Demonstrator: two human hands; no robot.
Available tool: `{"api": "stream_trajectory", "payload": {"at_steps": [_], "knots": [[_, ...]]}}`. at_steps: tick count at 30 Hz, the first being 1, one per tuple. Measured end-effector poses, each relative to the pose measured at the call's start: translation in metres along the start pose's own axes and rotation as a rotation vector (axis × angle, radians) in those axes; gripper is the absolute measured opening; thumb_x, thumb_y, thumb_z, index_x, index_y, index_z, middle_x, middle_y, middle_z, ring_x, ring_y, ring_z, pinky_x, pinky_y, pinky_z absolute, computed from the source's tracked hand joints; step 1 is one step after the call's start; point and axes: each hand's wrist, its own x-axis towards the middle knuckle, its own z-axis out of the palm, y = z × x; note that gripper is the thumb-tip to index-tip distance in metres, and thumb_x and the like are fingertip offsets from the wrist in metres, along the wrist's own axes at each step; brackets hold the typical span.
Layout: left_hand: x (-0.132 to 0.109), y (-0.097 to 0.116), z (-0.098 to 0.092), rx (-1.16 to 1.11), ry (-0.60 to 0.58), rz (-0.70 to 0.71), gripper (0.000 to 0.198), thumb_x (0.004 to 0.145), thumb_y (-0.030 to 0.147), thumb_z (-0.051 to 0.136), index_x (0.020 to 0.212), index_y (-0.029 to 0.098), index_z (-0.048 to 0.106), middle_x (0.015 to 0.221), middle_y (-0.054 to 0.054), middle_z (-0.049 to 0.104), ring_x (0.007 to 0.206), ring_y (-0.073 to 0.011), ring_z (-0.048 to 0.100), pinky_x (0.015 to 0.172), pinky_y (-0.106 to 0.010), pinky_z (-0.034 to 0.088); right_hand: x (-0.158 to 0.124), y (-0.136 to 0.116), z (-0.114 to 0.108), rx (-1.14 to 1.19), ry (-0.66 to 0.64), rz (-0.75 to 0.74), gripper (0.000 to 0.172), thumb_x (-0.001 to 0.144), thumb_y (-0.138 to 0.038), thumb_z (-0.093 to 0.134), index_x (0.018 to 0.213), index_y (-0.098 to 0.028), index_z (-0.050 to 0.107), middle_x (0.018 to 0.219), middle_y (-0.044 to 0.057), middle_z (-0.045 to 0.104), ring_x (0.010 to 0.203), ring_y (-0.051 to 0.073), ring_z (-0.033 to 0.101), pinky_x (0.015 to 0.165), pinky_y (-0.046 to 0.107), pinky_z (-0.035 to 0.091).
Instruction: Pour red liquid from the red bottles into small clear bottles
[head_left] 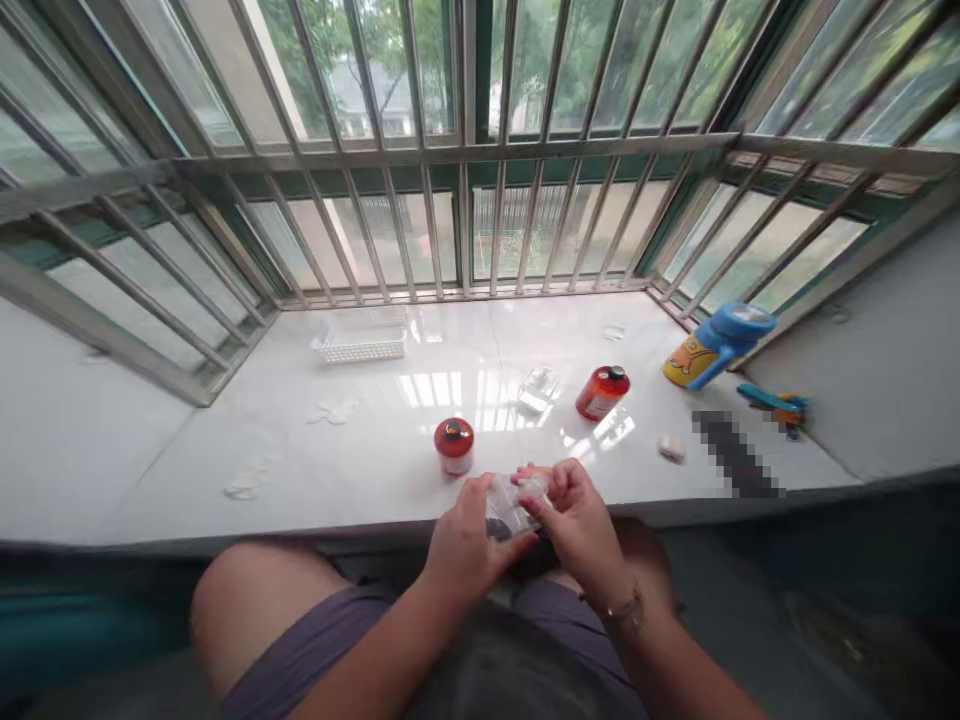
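Both my hands hold a small clear plastic packet (508, 508) just in front of the white window ledge (375, 470), above my lap. My left hand (465, 545) wraps around the packet's left side. My right hand (577, 520) pinches its top right edge with the fingertips. The packet's contents are too small to make out. Just beyond my hands stands a small red-capped jar (454, 445) upright on the ledge.
An orange bottle (602, 392) lies on its side to the right, with a clear wrapper (538, 387) beside it. A white basket (360, 338) sits at the back left. A yellow and blue cup (718, 345) lies far right. Metal window bars (465, 220) enclose the ledge.
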Motion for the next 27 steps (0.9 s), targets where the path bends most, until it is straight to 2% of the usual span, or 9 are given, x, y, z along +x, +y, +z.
{"api": "stream_trajectory", "payload": {"at_steps": [4, 7, 10, 12, 15, 18, 21, 24, 27], "knots": [[-0.007, -0.001, 0.010, 0.060, 0.020, 0.004, 0.082, 0.083, 0.056, 0.086, 0.143, 0.023, 0.040, 0.127, -0.015, 0.072, 0.104, -0.0337, 0.079, 0.078, -0.042, 0.068, -0.001, 0.001, -0.001, -0.022, 0.007, -0.025, 0.056, 0.084, -0.045, 0.090, 0.089, -0.030, 0.037, 0.108, 0.005, 0.081, 0.130, 0.030, 0.067, 0.121, 0.057, 0.038], [-0.005, 0.000, 0.015, 0.036, 0.007, -0.008, 0.088, 0.080, 0.055, 0.089, 0.145, 0.023, 0.038, 0.126, -0.014, 0.072, 0.102, -0.0335, 0.079, 0.077, -0.044, 0.068, -0.001, 0.001, 0.001, -0.034, 0.044, -0.053, 0.054, 0.086, -0.047, 0.088, 0.089, -0.029, 0.036, 0.106, 0.004, 0.081, 0.121, 0.029, 0.072, 0.117, 0.055, 0.045], [0.003, 0.002, 0.006, -0.014, 0.008, 0.057, 0.102, 0.073, 0.059, 0.093, 0.151, 0.023, 0.037, 0.137, -0.018, 0.066, 0.119, -0.0368, 0.074, 0.091, -0.049, 0.067, 0.002, -0.002, -0.004, -0.138, 0.121, -0.077, 0.053, 0.084, -0.051, 0.088, 0.092, -0.029, 0.041, 0.106, 0.005, 0.081, 0.115, 0.030, 0.075, 0.107, 0.051, 0.054], [0.010, -0.001, -0.006, -0.024, 0.078, 0.153, 0.104, 0.074, 0.057, 0.093, 0.155, 0.023, 0.037, 0.149, -0.021, 0.057, 0.137, -0.0394, 0.063, 0.107, -0.054, 0.061, 0.008, -0.006, -0.018, -0.311, 0.203, -0.111, 0.051, 0.082, -0.054, 0.088, 0.099, -0.029, 0.047, 0.109, 0.007, 0.081, 0.112, 0.032, 0.077, 0.099, 0.049, 0.057], [0.021, -0.017, -0.024, -0.013, 0.273, 0.239, 0.094, 0.082, 0.046, 0.090, 0.157, 0.025, 0.038, 0.155, -0.021, 0.052, 0.148, -0.0390, 0.052, 0.120, -0.059, 0.049, 0.028, -0.012, -0.059, -0.646, 0.400, -0.194, 0.052, 0.081, -0.058, 0.085, 0.110, -0.028, 0.054, 0.113, 0.010, 0.081, 0.114, 0.036, 0.076, 0.091, 0.045, 0.058], [0.034, -0.043, -0.026, -0.084, 0.360, 0.090, 0.094, 0.083, 0.043, 0.090, 0.158, 0.026, 0.037, 0.159, -0.020, 0.047, 0.152, -0.0391, 0.047, 0.122, -0.062, 0.046, 0.057, -0.012, -0.109, -0.857, 0.631, -0.192, 0.048, 0.084, -0.054, 0.078, 0.116, -0.028, 0.054, 0.116, 0.011, 0.080, 0.118, 0.037, 0.074, 0.089, 0.043, 0.055], [0.051, -0.067, -0.013, -0.246, 0.259, -0.192, 0.102, 0.077, 0.049, 0.093, 0.159, 0.027, 0.036, 0.162, -0.019, 0.045, 0.150, -0.0394, 0.049, 0.121, -0.060, 0.047, 0.090, -0.003, -0.150, -0.937, 0.798, -0.177, 0.046, 0.087, -0.046, 0.071, 0.123, -0.025, 0.052, 0.116, 0.012, 0.080, 0.111, 0.036, 0.074, 0.091, 0.043, 0.052], [0.067, -0.078, 0.001, -0.389, 0.154, -0.387, 0.091, 0.074, 0.049, 0.094, 0.149, 0.028, 0.047, 0.146, -0.014, 0.061, 0.133, -0.0347, 0.063, 0.115, -0.056, 0.051, 0.122, 0.009, -0.172, -0.901, 0.906, -0.178, 0.046, 0.087, -0.041, 0.066, 0.127, -0.023, 0.051, 0.115, 0.013, 0.079, 0.105, 0.034, 0.073, 0.091, 0.043, 0.051], [0.075, -0.078, 0.007, -0.460, 0.113, -0.437, 0.075, 0.075, 0.048, 0.093, 0.137, 0.028, 0.055, 0.128, -0.009, 0.070, 0.115, -0.0292, 0.071, 0.106, -0.051, 0.057, 0.152, 0.019, -0.176, -0.852, 0.968, -0.166, 0.046, 0.086, -0.040, 0.064, 0.127, -0.021, 0.051, 0.114, 0.016, 0.078, 0.102, 0.035, 0.072, 0.091, 0.045, 0.050]]}}
